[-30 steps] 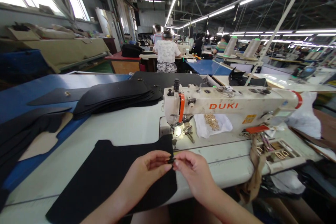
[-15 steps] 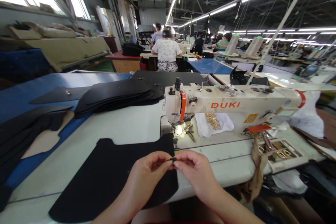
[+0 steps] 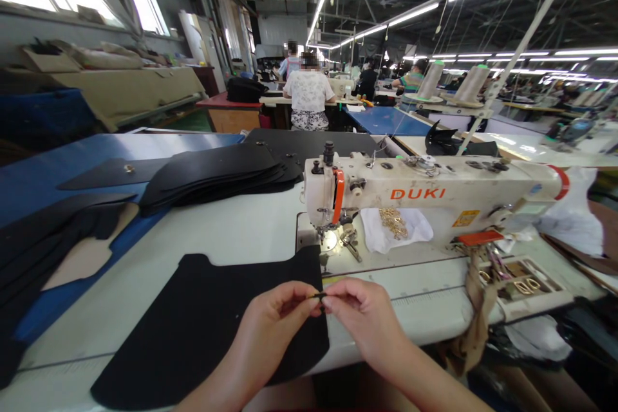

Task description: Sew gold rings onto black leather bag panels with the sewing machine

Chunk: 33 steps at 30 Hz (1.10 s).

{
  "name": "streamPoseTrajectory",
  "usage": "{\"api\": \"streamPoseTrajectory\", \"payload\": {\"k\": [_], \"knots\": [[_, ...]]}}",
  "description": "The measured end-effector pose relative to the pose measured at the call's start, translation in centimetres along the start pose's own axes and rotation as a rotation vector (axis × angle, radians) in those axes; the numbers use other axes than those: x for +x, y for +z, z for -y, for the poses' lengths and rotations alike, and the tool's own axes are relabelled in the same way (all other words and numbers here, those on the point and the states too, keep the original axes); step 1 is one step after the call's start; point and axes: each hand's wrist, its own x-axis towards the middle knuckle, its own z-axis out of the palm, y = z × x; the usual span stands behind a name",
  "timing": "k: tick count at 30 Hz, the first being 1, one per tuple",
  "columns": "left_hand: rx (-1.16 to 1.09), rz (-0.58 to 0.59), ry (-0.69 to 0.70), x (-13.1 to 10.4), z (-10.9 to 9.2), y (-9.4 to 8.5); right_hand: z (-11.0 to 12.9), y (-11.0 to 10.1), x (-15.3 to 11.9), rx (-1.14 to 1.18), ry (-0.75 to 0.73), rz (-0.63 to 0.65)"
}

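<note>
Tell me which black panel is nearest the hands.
The notched panel lying flat on the sewing table, partly beneath the left hand; the other black panels lie farther away.

Matt smooth panel [image 3: 193, 322], shiny metal fittings [image 3: 393, 223]

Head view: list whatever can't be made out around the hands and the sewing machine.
All in the head view:
- Small dark piece: its full shape, mostly covered by the left hand and right hand, and too small.
- Black panel: the part behind the left hand and left forearm.
- Gold-coloured hardware: too small and heaped to count.
- Dark pieces at far left: cut off by the left edge.
</note>
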Motion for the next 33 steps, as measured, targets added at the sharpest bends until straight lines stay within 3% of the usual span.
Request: {"api": "streamPoseTrajectory", "payload": {"k": [6, 11, 14, 17, 19, 21, 25, 33], "knots": [[-0.039, 0.046, -0.058, 0.5, 0.6, -0.3, -0.3, -0.2, 0.0, -0.180, -0.065, 0.003], [0.030, 0.230, -0.135, 2.2, 1.2, -1.6, -2.0, 0.3, 1.0, -0.068, -0.015, 0.051], [0.222, 0.176, 0.037, 3.8, 2.1, -2.4, -3.0, 0.4, 2.3, 0.054, 0.066, 0.040], [0.579, 0.052, 0.378, 5.4, 3.5, -2.5, -3.3, 0.1, 3.7, 0.096, 0.144, 0.017], [0.821, 0.041, 0.588, 6.0, 4.6, -2.3, -3.2, -0.4, 4.4, 0.091, 0.212, 0.008], [0.971, 0.048, 0.699, 6.2, 5.6, -2.0, -3.0, -0.8, 5.0, 0.064, 0.290, 0.013], [1.059, 0.023, 0.713, 5.7, 6.3, -1.6, -2.6, -0.8, 6.6, 0.011, 0.380, 0.046], [0.976, -0.031, 0.735, 5.9, 6.0, -2.1, -1.6, 0.6, 9.8, -0.117, 0.494, 0.136]]}}
